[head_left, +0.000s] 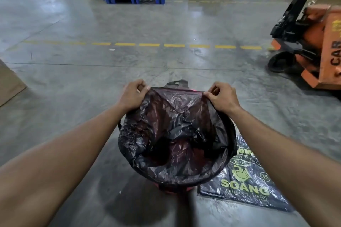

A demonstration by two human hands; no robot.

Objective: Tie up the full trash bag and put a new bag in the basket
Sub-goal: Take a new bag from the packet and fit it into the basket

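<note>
Fingers [145, 89] of the left hand [132, 96] and of the right hand [224, 97] are closed in pinches on the far edge of the bag [173, 134], one at each side, the film drawn taut between them. Bag: black, thin, seated in the basket [171, 188], its near edge already draped over the near rim. Step judged in hand: fitting the new liner. Next move, as judged: far edge to be stretched past the far rim and folded down outside. A printed pack [245, 180] is noted just beside the basket, on the floor.
</note>
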